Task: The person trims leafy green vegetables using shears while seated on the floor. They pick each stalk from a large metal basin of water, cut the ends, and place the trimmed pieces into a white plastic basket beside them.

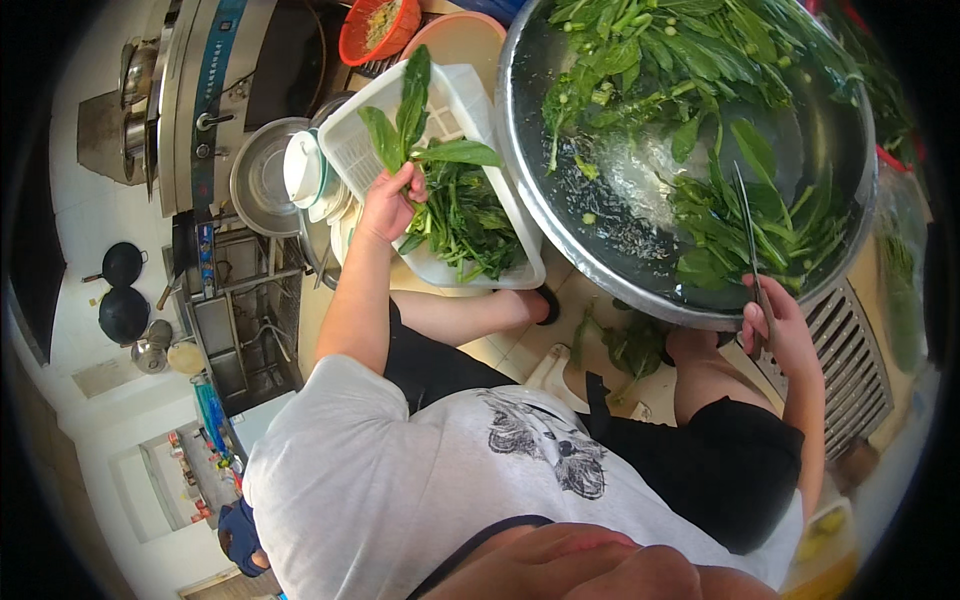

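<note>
My left hand (pixel 396 201) grips the stem of a leafy green (pixel 409 124) over a white plastic basket (pixel 534 264), where more cut greens (pixel 476 217) lie. At the right, my right hand (pixel 776 326) holds a knife with a long narrow blade (pixel 745 202), pointed away from me over the near right edge of a wide metal basin (pixel 600 274). The basin holds water with loose leafy greens (pixel 765 232) under and around the blade and a larger heap (pixel 667 60) at its far side. Bits of leaf float between the heaps.
Beyond the basket are an orange-red colander (pixel 411 34) with food scraps and a pinkish basin (pixel 469 37). Stacked bowls (pixel 302 169) and a metal bowl (pixel 262 176) sit left. Greens (pixel 634 349) lie on the floor between my legs; a slotted metal grate (pixel 851 360) is right. Another person (pixel 240 536) is far left.
</note>
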`<state>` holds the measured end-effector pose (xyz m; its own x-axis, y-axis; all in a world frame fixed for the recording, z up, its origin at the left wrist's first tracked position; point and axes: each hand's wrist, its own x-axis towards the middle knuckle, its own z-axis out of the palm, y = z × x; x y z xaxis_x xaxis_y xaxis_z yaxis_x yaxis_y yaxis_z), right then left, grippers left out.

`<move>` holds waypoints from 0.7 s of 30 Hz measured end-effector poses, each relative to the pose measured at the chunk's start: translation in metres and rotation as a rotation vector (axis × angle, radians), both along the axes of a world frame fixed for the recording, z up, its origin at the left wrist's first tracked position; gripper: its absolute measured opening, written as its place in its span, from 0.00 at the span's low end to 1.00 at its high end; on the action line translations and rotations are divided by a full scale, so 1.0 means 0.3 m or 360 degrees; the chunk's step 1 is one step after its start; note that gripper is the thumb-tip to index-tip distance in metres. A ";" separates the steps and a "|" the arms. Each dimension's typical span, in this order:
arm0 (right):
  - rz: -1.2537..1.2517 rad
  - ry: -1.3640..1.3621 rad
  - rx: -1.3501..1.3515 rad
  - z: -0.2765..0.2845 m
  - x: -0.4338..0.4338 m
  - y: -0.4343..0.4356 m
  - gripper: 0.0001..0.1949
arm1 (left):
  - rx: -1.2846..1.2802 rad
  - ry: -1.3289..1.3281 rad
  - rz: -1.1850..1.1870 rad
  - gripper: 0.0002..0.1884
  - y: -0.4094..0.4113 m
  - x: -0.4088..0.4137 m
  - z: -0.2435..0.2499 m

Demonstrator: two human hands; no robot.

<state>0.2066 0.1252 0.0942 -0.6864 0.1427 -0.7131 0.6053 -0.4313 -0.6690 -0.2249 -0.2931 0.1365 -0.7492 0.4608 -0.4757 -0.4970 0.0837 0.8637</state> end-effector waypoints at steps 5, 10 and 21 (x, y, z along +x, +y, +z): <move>0.0058 -0.0052 -0.0012 -0.013 -0.011 0.008 0.27 | 0.0236 0.0007 0.0200 0.11 -0.083 -0.008 0.050; -0.0009 0.0033 0.0091 -0.052 -0.001 -0.013 0.26 | -0.0545 0.0292 0.0453 0.17 -0.250 -0.101 -0.026; -0.0310 0.0386 0.0253 -0.153 0.086 -0.042 0.37 | -0.1438 0.1316 0.0375 0.15 0.093 0.015 -0.131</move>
